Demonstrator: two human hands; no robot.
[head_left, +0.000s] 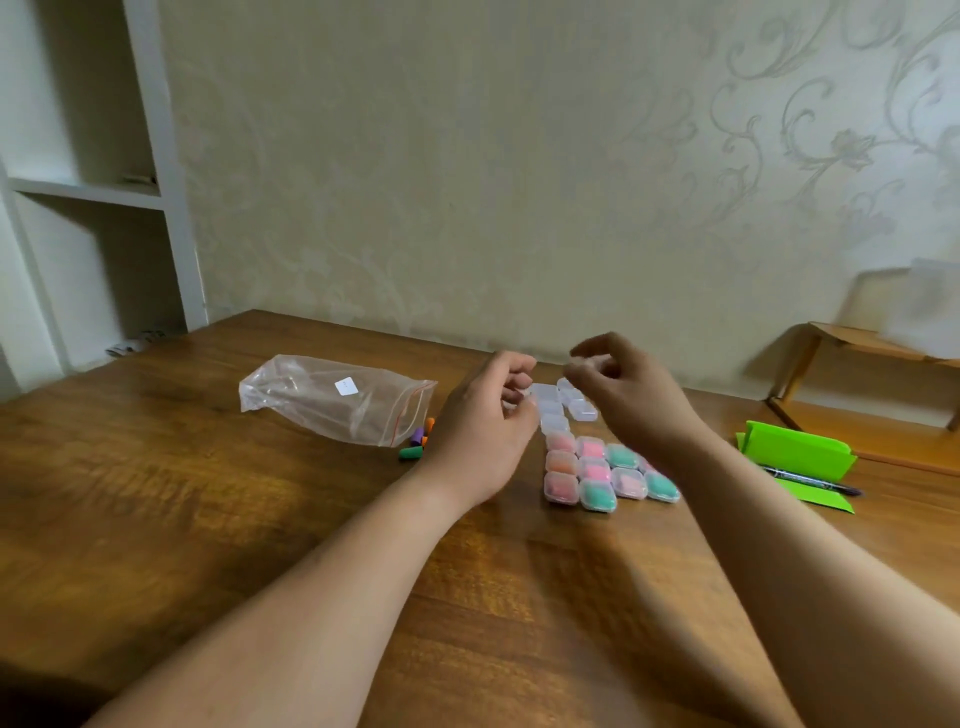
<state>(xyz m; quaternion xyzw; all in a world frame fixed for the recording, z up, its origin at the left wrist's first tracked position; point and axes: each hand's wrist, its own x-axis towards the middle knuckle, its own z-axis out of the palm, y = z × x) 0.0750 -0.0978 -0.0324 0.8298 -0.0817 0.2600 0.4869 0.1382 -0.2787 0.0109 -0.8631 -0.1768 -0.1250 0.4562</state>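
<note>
Fingers of left hand (483, 423) and right hand (626, 397) curl above clear boxes (582, 409); blur hides whether they grip anything.

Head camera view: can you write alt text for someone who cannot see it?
A person's left hand and right hand hover, fingers curled, over rows of small clear plastic boxes, some holding pink, orange or teal pieces, on a brown wooden table. A clear plastic zip bag lies to the left.
</note>
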